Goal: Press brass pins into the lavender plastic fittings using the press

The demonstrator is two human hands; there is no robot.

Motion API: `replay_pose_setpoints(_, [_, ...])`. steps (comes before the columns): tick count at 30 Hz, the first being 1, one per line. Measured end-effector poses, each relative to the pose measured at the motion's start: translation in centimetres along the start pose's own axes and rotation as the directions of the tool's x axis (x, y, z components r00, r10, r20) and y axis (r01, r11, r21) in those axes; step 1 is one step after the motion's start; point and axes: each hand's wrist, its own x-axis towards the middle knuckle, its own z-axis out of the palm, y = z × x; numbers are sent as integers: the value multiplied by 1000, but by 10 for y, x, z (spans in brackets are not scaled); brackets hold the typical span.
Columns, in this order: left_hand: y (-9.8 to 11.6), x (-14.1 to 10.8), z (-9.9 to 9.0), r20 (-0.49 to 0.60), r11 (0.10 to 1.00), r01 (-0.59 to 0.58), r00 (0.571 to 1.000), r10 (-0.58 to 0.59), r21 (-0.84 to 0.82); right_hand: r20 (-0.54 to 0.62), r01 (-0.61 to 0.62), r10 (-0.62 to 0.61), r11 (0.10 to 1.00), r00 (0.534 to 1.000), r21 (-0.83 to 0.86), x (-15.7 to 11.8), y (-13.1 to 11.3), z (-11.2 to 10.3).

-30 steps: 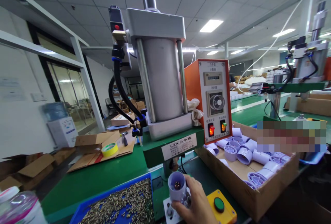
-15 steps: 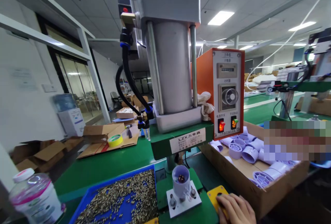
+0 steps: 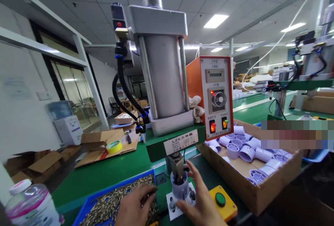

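A pale lilac plastic cylinder (image 3: 180, 185) stands upright on the white plate (image 3: 175, 215) of a bench press. The press's metal ram (image 3: 176, 166) is down inside its open top. My right hand (image 3: 200, 198) is open beside the cylinder, fingers and thumb spread around its right side; whether they touch it I cannot tell. My left hand (image 3: 138, 203) is above the right part of a blue tray (image 3: 82, 215) of small brass-coloured metal pieces (image 3: 104, 205). Its fingertips are pinched together, and what they hold is hidden.
A yellow box with a green button (image 3: 220, 199) sits right of the plate. Beyond it, a cardboard box (image 3: 268, 193) holds several lilac plastic parts. An orange control box (image 3: 193, 80) adjoins the press cylinder (image 3: 167, 76). A clear bottle (image 3: 31, 201) stands at left.
My right hand has left the yellow button box and come to the plastic cylinder. My left hand has entered above the tray. The press ram has come down into the cylinder.
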Motion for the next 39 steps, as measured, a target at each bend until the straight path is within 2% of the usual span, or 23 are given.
replay_pose_setpoints(2, [15,17,-1,60,998,14,998,-11,-54,43,-23,22,999,999,30,11,0,18])
replay_pose_setpoints(5, [34,32,-2,157,995,39,987,-25,-87,-10,-67,67,998,998,1,17,9,32])
replay_pose_setpoints(8, [49,41,-3,208,997,26,978,-11,-67,-32,-68,67,998,997,-19,17,16,33])
replay_pose_setpoints(13, [65,55,2,287,1000,-14,958,18,-16,16,-58,59,997,998,-54,16,14,27])
replay_pose_setpoints(18, [71,63,15,351,999,-33,936,33,-8,-2,-45,45,998,999,-32,17,13,28])
replay_pose_setpoints(24, [67,68,23,364,998,-65,930,52,23,-97,-75,74,997,993,-10,16,7,34])
replay_pose_setpoints(30, [66,70,26,352,993,-105,933,78,59,-46,-52,51,998,998,-26,17,9,33])
replay_pose_setpoints(33, [72,69,22,365,994,-103,927,82,39,19,14,-12,995,1000,-103,16,15,30])
replay_pose_setpoints(35, [72,62,15,351,997,-76,934,61,31,10,104,-105,967,994,-234,13,22,22])
replay_pose_setpoints(37, [60,46,7,300,997,-48,954,27,64,-21,216,-250,875,968,-434,7,34,3])
replay_pose_setpoints(39, [36,20,3,204,983,-58,979,23,172,3,322,-420,693,908,-645,-1,50,-26])
